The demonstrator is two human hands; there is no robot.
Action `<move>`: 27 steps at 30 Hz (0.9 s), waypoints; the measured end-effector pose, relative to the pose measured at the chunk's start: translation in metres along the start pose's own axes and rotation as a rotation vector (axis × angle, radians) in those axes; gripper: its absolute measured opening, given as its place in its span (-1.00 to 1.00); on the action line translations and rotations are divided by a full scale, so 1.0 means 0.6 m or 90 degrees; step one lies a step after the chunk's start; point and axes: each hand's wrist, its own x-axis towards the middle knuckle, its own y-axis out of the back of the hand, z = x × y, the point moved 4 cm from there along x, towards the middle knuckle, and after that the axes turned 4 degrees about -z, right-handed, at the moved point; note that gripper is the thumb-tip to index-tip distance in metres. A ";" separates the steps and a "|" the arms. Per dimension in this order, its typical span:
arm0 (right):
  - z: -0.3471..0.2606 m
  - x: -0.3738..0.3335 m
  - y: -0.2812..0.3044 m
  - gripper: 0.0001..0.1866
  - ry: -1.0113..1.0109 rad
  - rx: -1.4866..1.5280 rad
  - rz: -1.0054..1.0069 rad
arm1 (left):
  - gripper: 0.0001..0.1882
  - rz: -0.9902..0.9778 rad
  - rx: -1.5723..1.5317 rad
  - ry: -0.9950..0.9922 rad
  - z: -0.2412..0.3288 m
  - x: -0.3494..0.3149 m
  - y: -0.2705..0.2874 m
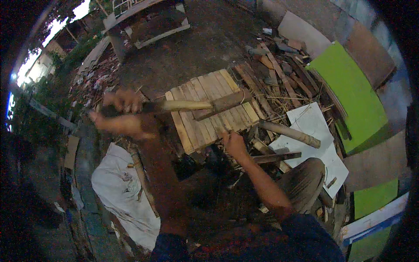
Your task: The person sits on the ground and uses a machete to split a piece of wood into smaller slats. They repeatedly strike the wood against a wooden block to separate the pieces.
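The left hand [120, 111] is raised at the left of the scene, blurred, its grip shut around the dark handle end of a long tool [174, 106] – a pale bamboo-coloured shaft that runs rightward and meets a brown wooden block [222, 104] lying tilted across a panel of bamboo slats [209, 109]. Whether shaft and block are one tool or two pieces touching cannot be told through the blur.

The right hand [233, 142] sits at the near edge of the slat panel, fingers curled down onto the slats; the grip looks partly closed, pressing on the panel rather than wrapped around anything, though the fingertips are too dim to read exactly.

The slat panel lies in the middle of the scene on dark ground, its strips side by side and slanting from near left to far right. Just right of it a round bamboo pole [290, 133] lies on a white sheet [314, 126], with a dark flat stick [277, 156] nearer, beside the person's knee [305, 174]. Beyond, on the far right – a heap of wood scraps [279, 74] and a bright green board [349, 94]. At the near left a crumpled white cloth [118, 187] lies on the ground, well apart from the panel
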 end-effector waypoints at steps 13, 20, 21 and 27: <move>0.330 -0.191 0.041 -0.53 -0.145 -0.041 0.218 | -0.54 0.214 0.138 -0.072 0.110 -0.196 0.145; 0.264 -0.136 0.010 -0.48 -0.110 0.348 0.254 | -0.55 0.280 0.176 -0.064 0.090 -0.366 0.213; 0.290 -0.125 0.013 -0.48 -0.131 0.325 0.191 | -0.55 0.242 0.180 -0.049 0.075 -0.381 0.219; 0.399 -0.073 0.000 -0.44 -0.192 0.004 0.244 | -0.58 0.203 0.119 0.159 -0.016 -0.436 0.235</move>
